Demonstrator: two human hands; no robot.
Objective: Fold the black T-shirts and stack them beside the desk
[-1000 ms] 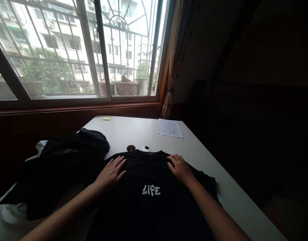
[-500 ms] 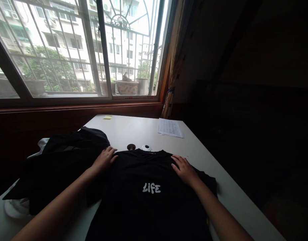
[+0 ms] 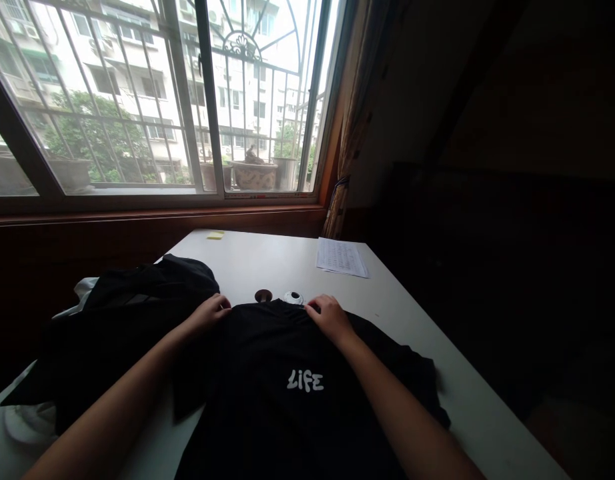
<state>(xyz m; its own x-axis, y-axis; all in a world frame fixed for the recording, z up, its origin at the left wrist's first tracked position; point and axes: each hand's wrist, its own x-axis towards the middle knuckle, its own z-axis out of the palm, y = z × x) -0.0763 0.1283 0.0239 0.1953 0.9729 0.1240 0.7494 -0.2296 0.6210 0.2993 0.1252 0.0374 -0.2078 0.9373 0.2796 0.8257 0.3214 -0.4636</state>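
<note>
A black T-shirt [image 3: 267, 360] with white "Life" lettering is spread on the white table, its neckline toward the window. At its left shoulder edge, my left hand [image 3: 211, 311] is closed, thumb and fingers together on the cloth. My right hand [image 3: 331, 319] pinches the collar on the right side, with the wrist bent over the shirt's chest. The right sleeve lies out toward the table's right edge. The bottom of the shirt runs out of view, and my right forearm covers part of its front.
A heap of dark clothes [image 3: 132, 313] with some white cloth lies on the left. Behind the collar are a brown round object [image 3: 263, 295] and a white round object [image 3: 293, 297]. Papers [image 3: 342, 257] and a yellow note [image 3: 215, 235] lie farther back, below the barred window.
My right hand has moved left from the shirt's right shoulder to the collar, and its fingers have closed. My left hand's fingers have curled in at the left shoulder.
</note>
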